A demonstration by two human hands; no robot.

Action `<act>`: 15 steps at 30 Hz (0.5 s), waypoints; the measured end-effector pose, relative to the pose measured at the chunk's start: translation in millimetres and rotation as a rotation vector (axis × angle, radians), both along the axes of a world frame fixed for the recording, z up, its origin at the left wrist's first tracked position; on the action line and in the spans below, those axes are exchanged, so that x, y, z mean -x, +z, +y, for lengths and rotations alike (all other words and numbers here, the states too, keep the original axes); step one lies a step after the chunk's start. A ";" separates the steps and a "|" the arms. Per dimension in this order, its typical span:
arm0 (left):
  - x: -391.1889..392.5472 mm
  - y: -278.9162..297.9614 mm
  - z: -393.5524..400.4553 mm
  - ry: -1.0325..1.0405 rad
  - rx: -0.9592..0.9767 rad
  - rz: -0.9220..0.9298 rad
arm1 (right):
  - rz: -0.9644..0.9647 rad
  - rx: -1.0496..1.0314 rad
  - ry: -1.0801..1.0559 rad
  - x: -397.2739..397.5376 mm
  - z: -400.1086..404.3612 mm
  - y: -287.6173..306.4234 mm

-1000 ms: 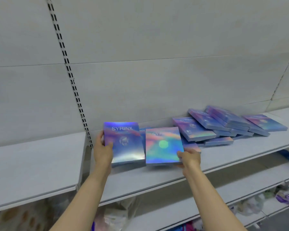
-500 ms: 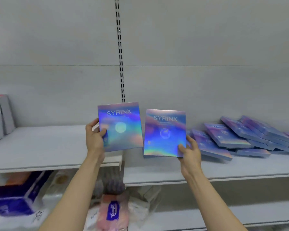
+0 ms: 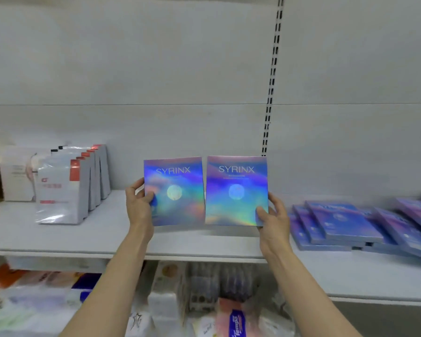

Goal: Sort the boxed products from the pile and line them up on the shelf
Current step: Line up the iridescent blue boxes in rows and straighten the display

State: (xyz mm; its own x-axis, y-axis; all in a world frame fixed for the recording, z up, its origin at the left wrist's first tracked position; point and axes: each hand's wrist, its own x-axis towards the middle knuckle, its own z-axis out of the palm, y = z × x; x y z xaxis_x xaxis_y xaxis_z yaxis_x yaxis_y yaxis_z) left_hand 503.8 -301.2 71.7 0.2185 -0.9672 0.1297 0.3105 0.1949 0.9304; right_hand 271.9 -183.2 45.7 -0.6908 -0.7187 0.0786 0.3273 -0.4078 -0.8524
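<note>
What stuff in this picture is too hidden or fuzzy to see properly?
All in the head view:
- Small print under SYRINX on the right box: too small and blurred.
- Pile: cut off by the right edge, so no full count.
- Goods under the shelf: blurred, partly behind both arms.
- Left box: lower left corner covered by the left hand.

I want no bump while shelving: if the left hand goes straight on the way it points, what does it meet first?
Probably the bare shelf under its box, then the back wall. The left hand looks clear of the white packets, though depth is uncertain.
</note>
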 end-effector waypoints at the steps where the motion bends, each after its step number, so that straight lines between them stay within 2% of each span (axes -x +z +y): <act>1: -15.3 -0.1 -12.1 0.001 0.004 -0.006 | 0.004 -0.013 0.006 -15.4 -12.0 -0.4; 7: -77.8 -10.4 -80.4 -0.063 0.053 -0.069 | 0.025 -0.043 -0.001 -84.5 -65.4 -4.4; 15: -84.7 -29.8 -148.8 -0.033 0.058 -0.039 | 0.051 -0.092 -0.112 -110.5 -102.4 -12.9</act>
